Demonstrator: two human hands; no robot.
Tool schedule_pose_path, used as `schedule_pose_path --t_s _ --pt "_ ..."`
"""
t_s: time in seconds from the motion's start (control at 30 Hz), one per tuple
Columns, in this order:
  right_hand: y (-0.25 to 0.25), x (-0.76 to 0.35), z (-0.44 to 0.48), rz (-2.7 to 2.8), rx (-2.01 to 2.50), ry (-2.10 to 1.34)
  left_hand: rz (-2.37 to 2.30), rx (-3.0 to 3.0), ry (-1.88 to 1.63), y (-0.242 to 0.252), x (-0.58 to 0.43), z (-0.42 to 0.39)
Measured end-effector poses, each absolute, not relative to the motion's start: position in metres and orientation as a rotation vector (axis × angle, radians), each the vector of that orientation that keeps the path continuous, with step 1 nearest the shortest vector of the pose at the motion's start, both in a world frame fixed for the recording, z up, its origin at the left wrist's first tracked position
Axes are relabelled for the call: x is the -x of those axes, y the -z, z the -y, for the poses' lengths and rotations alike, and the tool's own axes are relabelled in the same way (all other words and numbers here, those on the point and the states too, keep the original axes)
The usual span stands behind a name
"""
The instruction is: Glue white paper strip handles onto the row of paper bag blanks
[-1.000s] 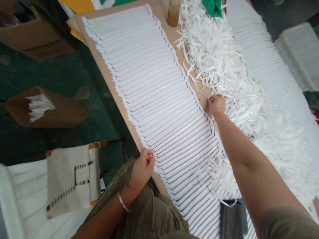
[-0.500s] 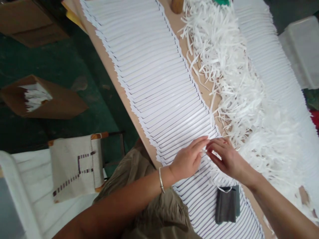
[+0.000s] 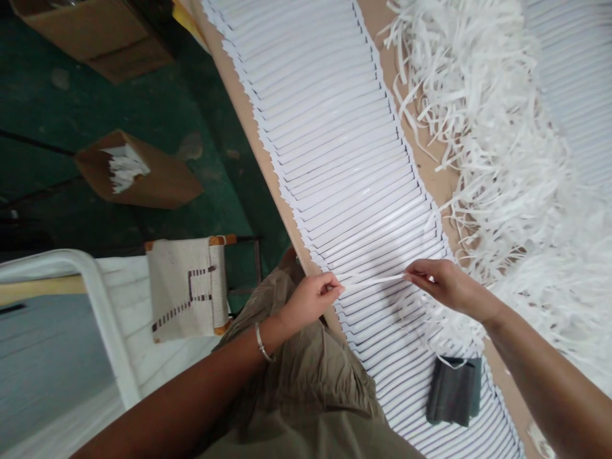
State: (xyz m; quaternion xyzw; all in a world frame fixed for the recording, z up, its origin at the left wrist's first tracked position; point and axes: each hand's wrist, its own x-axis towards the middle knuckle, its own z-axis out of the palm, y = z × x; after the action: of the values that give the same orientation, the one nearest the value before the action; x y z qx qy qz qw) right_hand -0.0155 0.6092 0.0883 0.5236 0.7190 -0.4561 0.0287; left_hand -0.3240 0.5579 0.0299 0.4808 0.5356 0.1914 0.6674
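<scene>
L hand (image 3: 310, 299) pinched shut on white strip (image 3: 375, 280) | R hand (image 3: 442, 284) pinching other end | risk: hard pull rips strip, or slip disturbs fanned stack (image 3: 354, 159) below

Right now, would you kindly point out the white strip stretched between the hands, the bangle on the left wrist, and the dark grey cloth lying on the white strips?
White strip (image 3: 373, 279): head view, on its middle span.
Metal bangle (image 3: 261, 342): head view, on the curve of its band.
Dark grey cloth (image 3: 454, 390): head view, on its centre.

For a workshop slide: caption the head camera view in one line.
Left hand and right hand hold a thin white strip taut above a fanned white stack on a tan table.
</scene>
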Motion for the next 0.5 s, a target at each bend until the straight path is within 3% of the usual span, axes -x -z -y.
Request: schedule_pose_path --t_s 0.2,0.4,0.5 --pt "-0.074 -0.017 -0.641 -2.130 -1.841 1.263 -1.383 -0.954 -0.428 -0.012 0.361 -0.561" --pt "-0.077 0.008 -0.633 -2.352 -1.485 1.040 -1.296 -0.944 -0.389 -0.019 0.353 -0.558" --pt "-0.083 0.053 -0.620 -2.629 -1.364 1.091 -1.211 -0.961 -0.364 -0.031 0.337 -0.558"
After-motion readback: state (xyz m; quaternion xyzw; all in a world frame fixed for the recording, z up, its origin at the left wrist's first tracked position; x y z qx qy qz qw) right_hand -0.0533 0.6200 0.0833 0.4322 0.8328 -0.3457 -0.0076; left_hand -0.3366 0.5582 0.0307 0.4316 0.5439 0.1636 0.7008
